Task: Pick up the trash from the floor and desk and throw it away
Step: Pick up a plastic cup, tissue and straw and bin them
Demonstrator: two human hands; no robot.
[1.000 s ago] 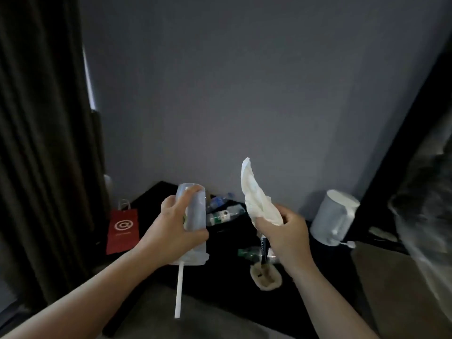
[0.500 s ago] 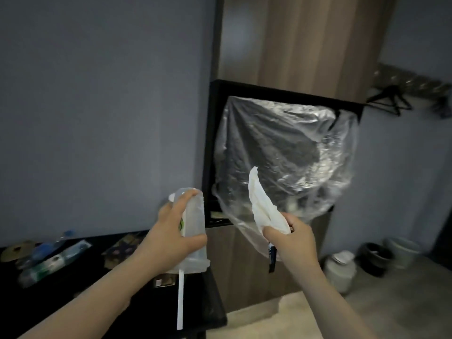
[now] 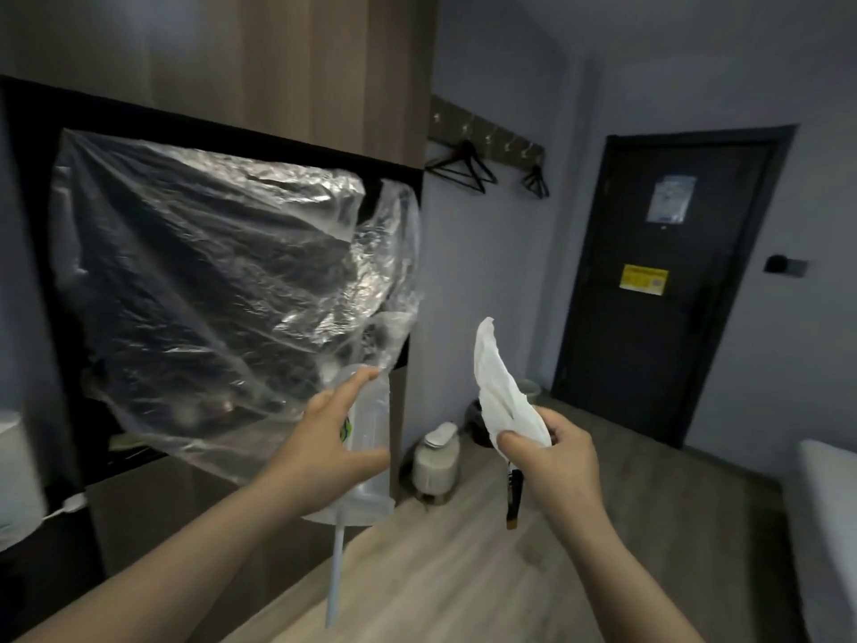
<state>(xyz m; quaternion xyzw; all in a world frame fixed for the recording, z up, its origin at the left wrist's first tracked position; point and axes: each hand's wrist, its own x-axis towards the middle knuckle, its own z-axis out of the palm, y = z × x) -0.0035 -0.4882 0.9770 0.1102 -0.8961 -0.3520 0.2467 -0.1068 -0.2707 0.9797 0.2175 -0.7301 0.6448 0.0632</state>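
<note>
**Two handfuls of light trash, bins close ahead**

Both hands are full. The left hand (image 3: pixel 324 452) is wrapped round the side of a clear plastic cup (image 3: pixel 371 424), with the thumb across its front and the forefinger stretched up along its wall. The cup is upside down, lid at the bottom, and a pale straw (image 3: pixel 335 573) sticks straight down out of it. The right hand (image 3: pixel 552 461) pinches a white tissue (image 3: pixel 501 392) between thumb and fingers, the loose end standing up above the fist. A thin dark wrapper (image 3: pixel 514 498) hangs below the same grip.

None of this looks heavy. The cup is probably thin-walled and would buckle if squeezed, so a hold round its middle suits it. Turned over like this, any dregs could run out by the straw, and the straw itself may slip free. The tissue is soft and shapeless, safe to crush, and best held bunched. The wrapper looks slick and seems the likeliest piece to slide out, since it shares a pinch with the tissue.

Just past the cup, a big clear plastic bag (image 3: pixel 208 280) is draped over a dark opening in a wooden cabinet. Lower, between the two hands, a small pale bin (image 3: pixel 436 461) with a lid stands on the wood floor (image 3: pixel 463 573), with a darker bin (image 3: pixel 473 420) just behind it. Further off are a dark door (image 3: pixel 663 280) and hangers (image 3: pixel 461 167) on a wall rack.
</note>
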